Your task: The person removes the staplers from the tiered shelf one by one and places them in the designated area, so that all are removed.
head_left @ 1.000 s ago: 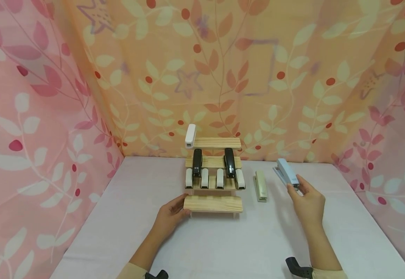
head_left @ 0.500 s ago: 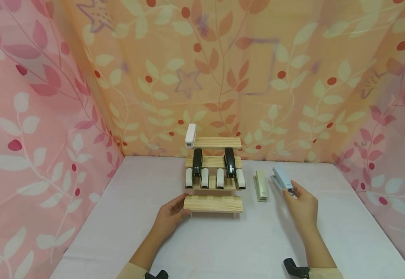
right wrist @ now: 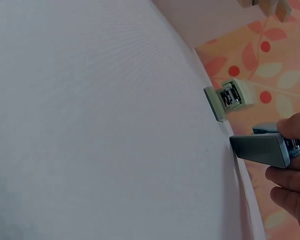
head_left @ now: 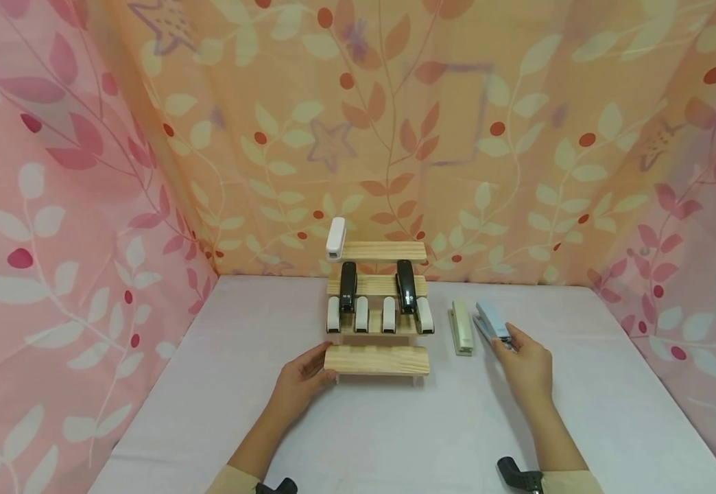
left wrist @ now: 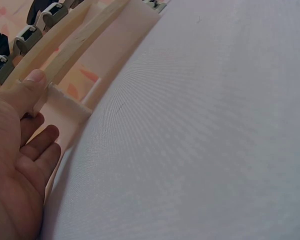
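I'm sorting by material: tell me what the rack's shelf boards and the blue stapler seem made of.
Shelf boards: apparently wood, pale and probably unpainted, since grain lines show. Blue stapler: shell probably plastic with a smooth finish, judging by its even colour; silvery parts at its end look like metal.

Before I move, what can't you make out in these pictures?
Head view: marks on the left glossy black stapler, too small to read.
Left wrist view: part of the pale wooden tiered stand, cut off by the top edge.
Right wrist view: part of the pale blue stapler, covered by the right hand.
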Motion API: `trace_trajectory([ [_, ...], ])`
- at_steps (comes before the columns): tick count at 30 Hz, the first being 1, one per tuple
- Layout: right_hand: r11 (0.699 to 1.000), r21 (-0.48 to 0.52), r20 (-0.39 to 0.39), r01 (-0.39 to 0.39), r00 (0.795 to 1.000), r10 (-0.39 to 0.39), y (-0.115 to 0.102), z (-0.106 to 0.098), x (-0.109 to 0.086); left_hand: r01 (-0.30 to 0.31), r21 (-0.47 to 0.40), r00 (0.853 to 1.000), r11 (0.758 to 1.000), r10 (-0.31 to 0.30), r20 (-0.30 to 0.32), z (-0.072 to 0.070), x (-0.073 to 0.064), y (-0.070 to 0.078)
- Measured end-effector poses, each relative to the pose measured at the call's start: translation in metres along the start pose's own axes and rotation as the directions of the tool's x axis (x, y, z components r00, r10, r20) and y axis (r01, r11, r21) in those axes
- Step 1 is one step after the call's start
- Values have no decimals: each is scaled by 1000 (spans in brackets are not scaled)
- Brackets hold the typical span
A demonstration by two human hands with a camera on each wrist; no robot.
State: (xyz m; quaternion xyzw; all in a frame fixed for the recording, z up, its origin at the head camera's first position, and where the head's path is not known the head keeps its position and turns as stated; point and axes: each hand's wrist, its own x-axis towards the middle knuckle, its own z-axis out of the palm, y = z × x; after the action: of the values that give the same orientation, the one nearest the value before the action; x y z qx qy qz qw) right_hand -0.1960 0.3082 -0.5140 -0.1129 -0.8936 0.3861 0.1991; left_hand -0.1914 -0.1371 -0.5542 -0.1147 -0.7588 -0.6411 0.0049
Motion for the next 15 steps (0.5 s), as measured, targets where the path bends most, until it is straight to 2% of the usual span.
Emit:
trace_trajectory([
  [8, 998, -59, 59, -16, 998, 19, -1, 2, 0, -5, -4, 1000, 1000, 5, -1, 0, 0, 2],
  [15, 995, -101, 75, -6, 997, 14, 3, 7, -2, 0, 10, 1000, 1000, 0, -5, 0, -1, 2],
])
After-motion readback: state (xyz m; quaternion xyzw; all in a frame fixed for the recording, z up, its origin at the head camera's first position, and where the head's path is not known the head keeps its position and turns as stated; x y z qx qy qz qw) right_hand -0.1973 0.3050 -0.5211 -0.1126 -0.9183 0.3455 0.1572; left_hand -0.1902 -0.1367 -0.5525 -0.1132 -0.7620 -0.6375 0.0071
